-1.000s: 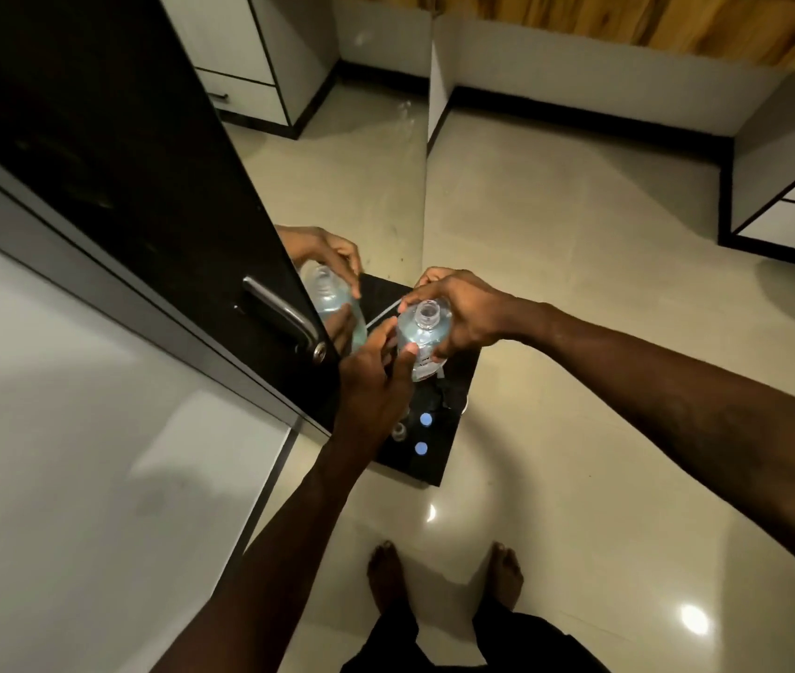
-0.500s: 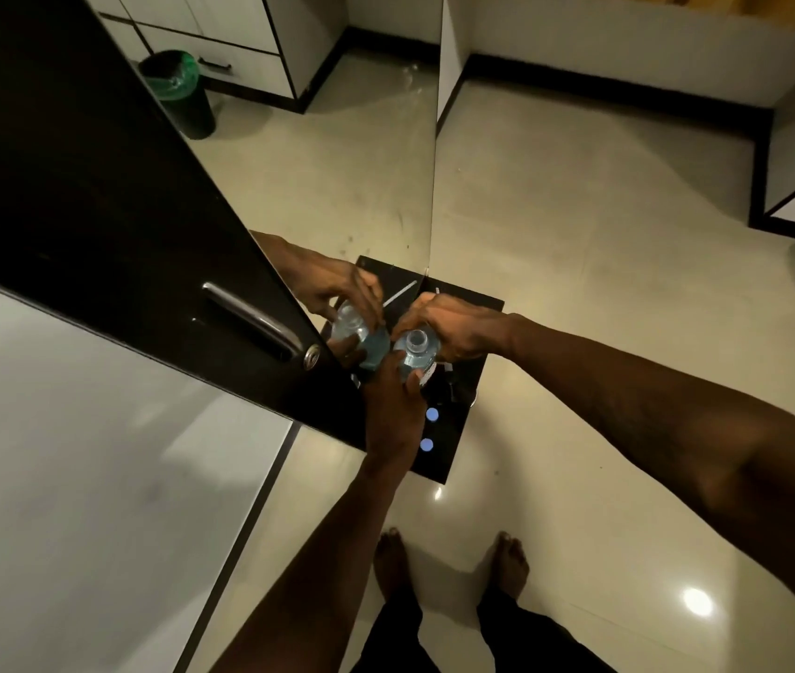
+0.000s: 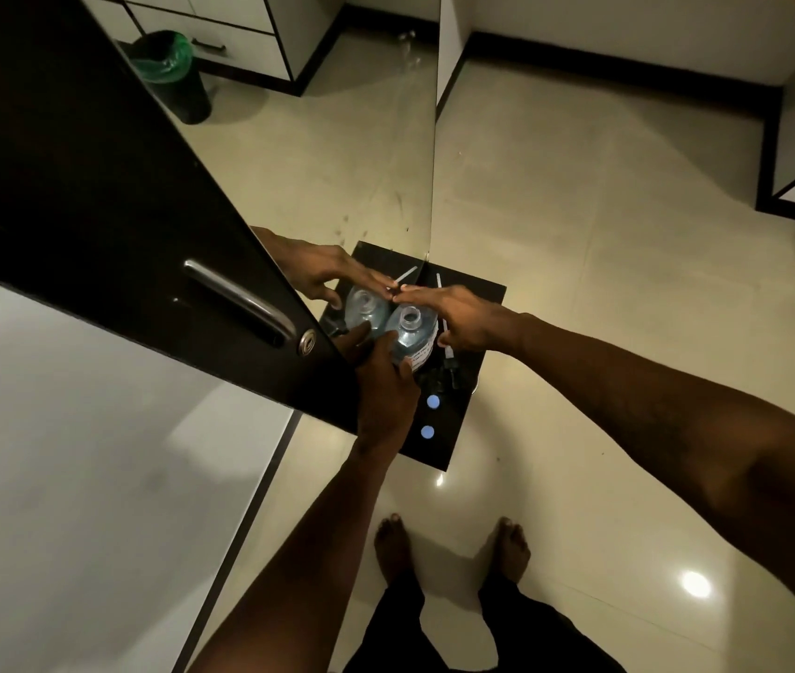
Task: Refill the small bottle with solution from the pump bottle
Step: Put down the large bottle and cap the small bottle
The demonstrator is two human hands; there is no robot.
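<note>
A clear pump bottle [image 3: 410,335] with an open neck stands on a small black surface [image 3: 485,296] that sits against a mirror [image 3: 376,177]. The left hand [image 3: 383,388] reaches in from the near side, its fingers [image 3: 384,340] curled round the bottle's left wall. The right hand [image 3: 466,318] lies at the bottle's far right, its fingers [image 3: 417,294] stretched almost straight just behind the neck, though its grip cannot be made out. Two small round blue tops [image 3: 433,402] sit just right of the left hand.
</note>
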